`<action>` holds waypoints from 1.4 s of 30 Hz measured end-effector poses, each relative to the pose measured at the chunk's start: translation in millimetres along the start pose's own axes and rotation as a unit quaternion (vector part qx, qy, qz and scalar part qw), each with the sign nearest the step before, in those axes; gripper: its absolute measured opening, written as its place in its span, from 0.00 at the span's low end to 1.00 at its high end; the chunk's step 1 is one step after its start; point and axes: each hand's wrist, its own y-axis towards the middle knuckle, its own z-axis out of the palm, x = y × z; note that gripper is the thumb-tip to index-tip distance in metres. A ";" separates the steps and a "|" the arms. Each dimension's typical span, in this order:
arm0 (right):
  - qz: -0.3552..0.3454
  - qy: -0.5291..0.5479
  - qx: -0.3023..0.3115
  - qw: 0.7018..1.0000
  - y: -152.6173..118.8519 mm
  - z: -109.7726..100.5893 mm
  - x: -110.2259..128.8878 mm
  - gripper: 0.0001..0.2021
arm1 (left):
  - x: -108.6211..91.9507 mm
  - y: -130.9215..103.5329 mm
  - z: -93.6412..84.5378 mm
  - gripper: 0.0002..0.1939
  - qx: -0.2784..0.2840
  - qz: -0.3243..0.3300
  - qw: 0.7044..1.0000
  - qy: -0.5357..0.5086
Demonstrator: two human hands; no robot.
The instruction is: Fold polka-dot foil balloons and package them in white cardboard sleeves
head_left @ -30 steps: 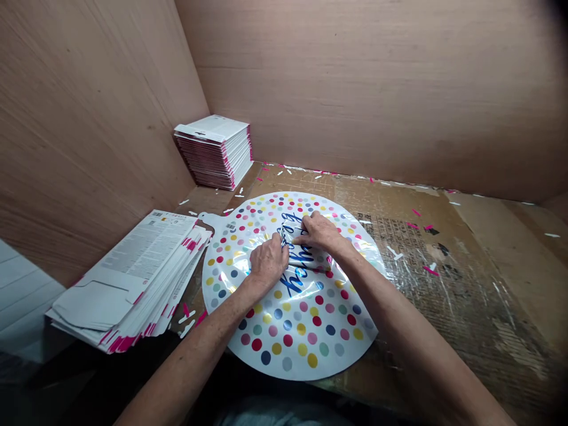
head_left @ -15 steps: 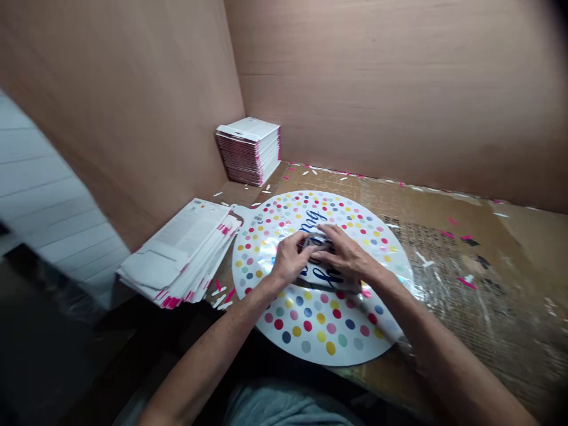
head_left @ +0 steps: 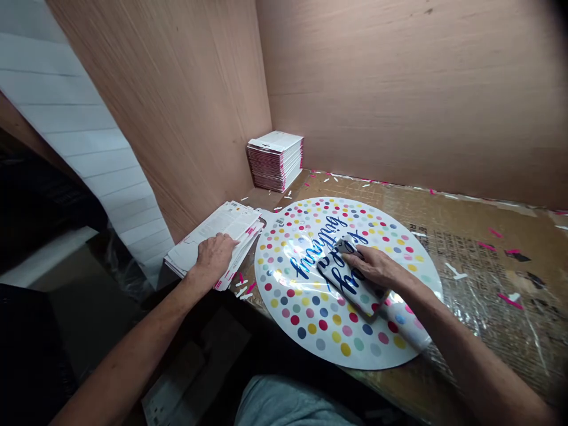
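My right hand (head_left: 370, 264) is closed on a folded foil balloon (head_left: 350, 278) with dark blue "happy" lettering. That folded piece lies tilted over a large flat round foil balloon (head_left: 319, 340), white with coloured dots and blue "happy birthday" script. The round balloon's narrow neck points left, towards a stack of white cardboard sleeves (head_left: 224, 220). On top of this stack rests my left hand (head_left: 216, 254), its fingers loosely bent over the uppermost sleeve, with no sleeve lifted in them.
Against the corner of the wooden panels (head_left: 377, 89) stands a neat pile of white and pink sleeves (head_left: 276, 160). Pink and white paper scraps (head_left: 510, 300) are scattered on the tape-covered cardboard surface (head_left: 483, 266). A lined white sheet (head_left: 97, 148) hangs at the left.
My left hand has left the folded balloon and moved left onto the sleeve stack. My right hand keeps the folded balloon, now turned at a slant. The view has shifted left.
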 end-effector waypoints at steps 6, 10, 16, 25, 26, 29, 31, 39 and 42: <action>0.021 0.025 -0.014 0.999 -1.6 1.6 -1.9 0.19 | 0.2 16.0 -19.7 0.19 0.015 0.054 0.998 0.038; 0.010 0.048 -0.047 0.998 -10.2 2.9 -9.6 0.19 | -25.1 18.6 -42.1 0.18 0.004 0.083 0.995 0.050; 0.010 0.069 -0.050 0.996 -19.8 1.4 -20.6 0.19 | -110.5 12.8 -62.3 0.21 -0.052 0.137 0.986 -0.072; 0.022 0.053 -0.061 0.996 -52.7 0.1 -4.7 0.17 | -105.9 -5.8 4.0 0.17 -0.090 0.382 0.902 -0.181; 0.004 0.055 -0.041 0.998 -54.3 2.5 2.7 0.17 | -108.3 -9.4 11.3 0.18 -0.099 0.400 0.894 -0.179; -0.040 0.005 0.035 0.999 -54.2 12.3 22.6 0.13 | -120.4 -15.0 21.1 0.17 -0.124 0.402 0.894 -0.154; -0.039 -0.056 0.068 0.995 -52.2 17.8 30.0 0.11 | -125.7 -14.3 18.7 0.14 -0.106 0.410 0.897 -0.126; -0.038 -0.066 0.069 0.995 -57.1 21.4 21.3 0.09 | -124.0 -20.2 4.5 0.23 -0.074 0.432 0.893 -0.102; -0.050 -0.057 0.071 0.995 -63.5 23.2 18.8 0.09 | -123.3 -20.1 1.0 0.19 -0.052 0.459 0.884 -0.075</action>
